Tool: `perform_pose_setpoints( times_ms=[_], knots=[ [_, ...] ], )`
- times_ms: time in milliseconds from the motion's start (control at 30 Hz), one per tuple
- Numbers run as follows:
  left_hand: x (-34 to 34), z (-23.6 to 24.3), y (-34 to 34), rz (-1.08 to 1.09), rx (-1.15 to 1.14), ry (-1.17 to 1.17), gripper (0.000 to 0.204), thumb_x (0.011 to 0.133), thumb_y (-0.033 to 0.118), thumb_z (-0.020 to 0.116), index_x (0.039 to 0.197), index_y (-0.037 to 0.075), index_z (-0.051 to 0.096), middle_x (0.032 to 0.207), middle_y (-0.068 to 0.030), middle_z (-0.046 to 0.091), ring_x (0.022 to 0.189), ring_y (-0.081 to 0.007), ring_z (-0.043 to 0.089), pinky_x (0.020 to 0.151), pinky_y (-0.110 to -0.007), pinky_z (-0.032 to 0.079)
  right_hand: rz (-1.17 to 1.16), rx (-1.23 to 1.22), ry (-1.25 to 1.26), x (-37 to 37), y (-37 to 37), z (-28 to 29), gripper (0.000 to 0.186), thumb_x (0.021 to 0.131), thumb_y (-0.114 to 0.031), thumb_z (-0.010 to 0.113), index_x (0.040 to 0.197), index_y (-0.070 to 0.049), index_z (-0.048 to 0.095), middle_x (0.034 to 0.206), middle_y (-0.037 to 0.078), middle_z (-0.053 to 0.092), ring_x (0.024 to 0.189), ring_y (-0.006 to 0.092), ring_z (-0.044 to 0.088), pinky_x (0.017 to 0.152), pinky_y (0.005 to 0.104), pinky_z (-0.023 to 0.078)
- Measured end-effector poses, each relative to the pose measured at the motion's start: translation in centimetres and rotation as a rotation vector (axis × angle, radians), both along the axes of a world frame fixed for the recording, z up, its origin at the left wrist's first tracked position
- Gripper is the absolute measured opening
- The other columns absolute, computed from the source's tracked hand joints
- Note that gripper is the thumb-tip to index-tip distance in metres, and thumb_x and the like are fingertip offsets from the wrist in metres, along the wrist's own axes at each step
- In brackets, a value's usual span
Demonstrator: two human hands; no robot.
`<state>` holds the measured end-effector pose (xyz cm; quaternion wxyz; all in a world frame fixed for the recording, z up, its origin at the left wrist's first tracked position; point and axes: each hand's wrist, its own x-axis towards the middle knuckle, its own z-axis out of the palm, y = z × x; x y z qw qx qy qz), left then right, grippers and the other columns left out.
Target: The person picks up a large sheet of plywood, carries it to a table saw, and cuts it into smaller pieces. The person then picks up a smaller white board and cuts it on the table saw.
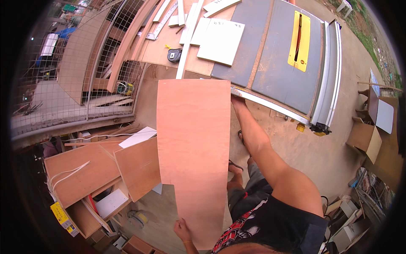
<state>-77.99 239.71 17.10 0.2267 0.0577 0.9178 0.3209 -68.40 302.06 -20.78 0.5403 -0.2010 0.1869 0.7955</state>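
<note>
A long, pinkish plywood panel (193, 139) with a stepped notch in its left edge stretches from my body to the table saw (275, 51). My left hand (182, 230) is closed on the narrower near part of this panel, at its left edge. My right arm reaches forward along the panel's right side. Only the wrist end of my right hand (237, 100) shows, beside the panel's far right corner and the saw's front rail (270, 103). The panel hides those fingers. A yellow insert plate (299, 40) surrounds the saw blade.
White boards (221, 41), thin strips and a black tape measure (174, 55) lie on the worktop left of the saw. Wooden boxes and panels (84, 169) are stacked at left, below a wire-mesh fence (110, 51). Cardboard boxes (366, 137) stand at right.
</note>
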Motion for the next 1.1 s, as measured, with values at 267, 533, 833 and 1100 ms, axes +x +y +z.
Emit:
perform_pose_setpoints(
  times_ms=[267, 533, 833, 1100],
  knots=[
    [-0.6, -0.5, -0.9, -0.099, 0.023, -0.039, 0.045, 0.101, 0.024, 0.063, 0.068, 0.008, 0.038, 0.066, 0.0074, 0.033, 0.063, -0.0061, 0.028, 0.053, -0.026, 0.023, 0.652, 0.188, -0.33, 3.7, -2.2, 8.8, 0.06, 0.107, -0.047, 0.033, 0.148, -0.004, 0.045, 0.151, 0.013, 0.048, 0.137, 0.0297, 0.048, 0.116, 0.045, 0.036],
    [-2.3, -3.7, -4.3, -0.332, 0.008, -0.004, 0.048, 0.102, 0.033, 0.06, 0.07, 0.004, 0.04, 0.065, 0.0043, 0.033, 0.065, -0.0096, 0.031, 0.055, -0.031, 0.028, 0.633, 0.317, -0.188, 13.2, -18.7, 26.2, 0.067, 0.107, -0.05, 0.04, 0.155, -0.004, 0.033, 0.157, 0.013, 0.041, 0.138, 0.0268, 0.047, 0.11, 0.0414, 0.043],
    [-0.3, -10.8, 2.4, -0.679, 0.043, 0.082, 0.066, 0.097, 0.057, 0.058, 0.074, -0.004, 0.054, 0.062, -0.0164, 0.05, 0.06, -0.0225, 0.044, 0.06, -0.042, 0.04, 0.497, 0.451, -1.522, 23.2, -21.6, 22.1, 0.064, 0.102, -0.043, 0.057, 0.14, 0.007, 0.042, 0.136, 0.019, 0.055, 0.124, 0.0254, 0.056, 0.104, 0.0407, 0.046],
    [8.3, -17.1, 5.0, -0.666, -0.173, 0.018, 0.079, 0.092, 0.075, 0.046, 0.083, -0.002, 0.066, 0.083, -0.0255, 0.067, 0.082, -0.0464, 0.063, 0.072, -0.052, 0.048, 0.876, 0.799, -2.47, 30.5, -20.0, 26.1, 0.071, 0.091, -0.035, 0.067, 0.139, 0.01, 0.042, 0.138, 0.029, 0.048, 0.136, 0.0424, 0.041, 0.109, 0.0559, 0.04]
  ],
)
